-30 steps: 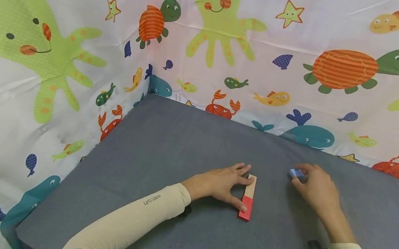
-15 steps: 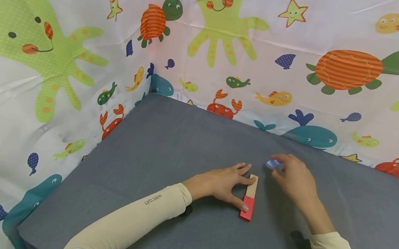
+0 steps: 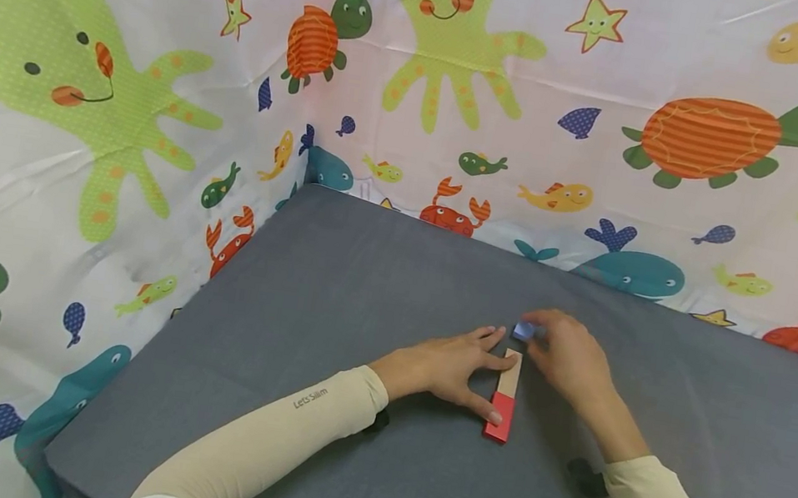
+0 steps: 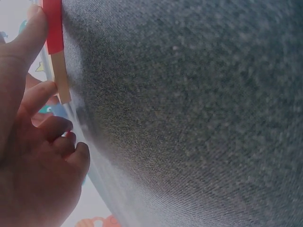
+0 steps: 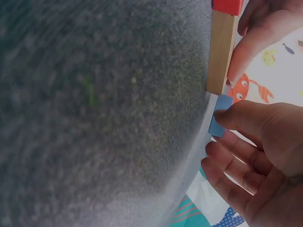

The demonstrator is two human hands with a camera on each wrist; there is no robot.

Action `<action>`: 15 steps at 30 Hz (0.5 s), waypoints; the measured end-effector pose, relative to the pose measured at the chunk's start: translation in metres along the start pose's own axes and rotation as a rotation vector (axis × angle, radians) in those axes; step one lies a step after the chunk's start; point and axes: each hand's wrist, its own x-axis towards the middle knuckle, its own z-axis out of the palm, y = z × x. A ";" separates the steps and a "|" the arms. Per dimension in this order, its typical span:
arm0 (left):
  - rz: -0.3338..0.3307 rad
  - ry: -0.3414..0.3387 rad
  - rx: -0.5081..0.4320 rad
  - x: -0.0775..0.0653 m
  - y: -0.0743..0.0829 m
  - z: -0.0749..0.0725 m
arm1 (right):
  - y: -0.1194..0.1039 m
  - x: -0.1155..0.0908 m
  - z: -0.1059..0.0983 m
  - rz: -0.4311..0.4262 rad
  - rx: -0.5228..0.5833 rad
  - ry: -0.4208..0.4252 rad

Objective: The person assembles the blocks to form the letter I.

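On the grey cloth a red block [image 3: 505, 406] and a plain wooden block [image 3: 509, 380] lie end to end in a line. My left hand [image 3: 440, 365] is spread beside them, thumb on the red block and index finger at the wooden one's far end. In the left wrist view, its other fingers stay off the blocks. A small blue block [image 5: 217, 128] is pinched between thumb and fingers of my right hand [image 3: 570, 357]. The right wrist view shows it right at the wooden block's far end, roughly in line with it.
A grey cloth [image 3: 365, 278] covers the table. Behind and to the left hangs a white curtain [image 3: 503, 145] printed with sea animals, meeting the table's back and left edges.
My right hand has carried the blue block leftward, up to the wooden block's far end. The left hand and the two blocks under it have stayed in place.
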 end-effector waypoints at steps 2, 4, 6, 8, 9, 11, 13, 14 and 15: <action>0.001 -0.001 -0.003 0.000 0.000 0.001 | -0.001 0.000 0.002 -0.002 0.002 -0.010; 0.000 -0.005 -0.005 -0.001 0.000 0.001 | -0.002 0.000 0.003 -0.001 0.000 -0.021; -0.003 -0.007 -0.008 -0.001 0.000 0.001 | -0.002 0.001 0.005 -0.002 -0.006 -0.028; -0.005 -0.008 -0.010 -0.002 0.001 0.000 | -0.002 0.001 0.005 -0.005 -0.015 -0.031; -0.005 -0.008 -0.009 -0.002 0.002 0.000 | -0.001 0.000 0.006 -0.004 -0.022 -0.031; -0.006 -0.008 -0.011 -0.002 0.002 0.000 | 0.000 0.000 0.006 -0.009 -0.028 -0.029; -0.009 -0.013 -0.015 -0.002 0.003 0.000 | 0.001 -0.001 0.006 -0.019 -0.028 -0.029; -0.010 -0.015 -0.018 -0.002 0.003 0.000 | 0.002 -0.002 0.007 -0.024 -0.027 -0.031; -0.011 -0.017 -0.022 -0.002 0.003 0.001 | 0.003 -0.003 0.007 -0.030 -0.027 -0.031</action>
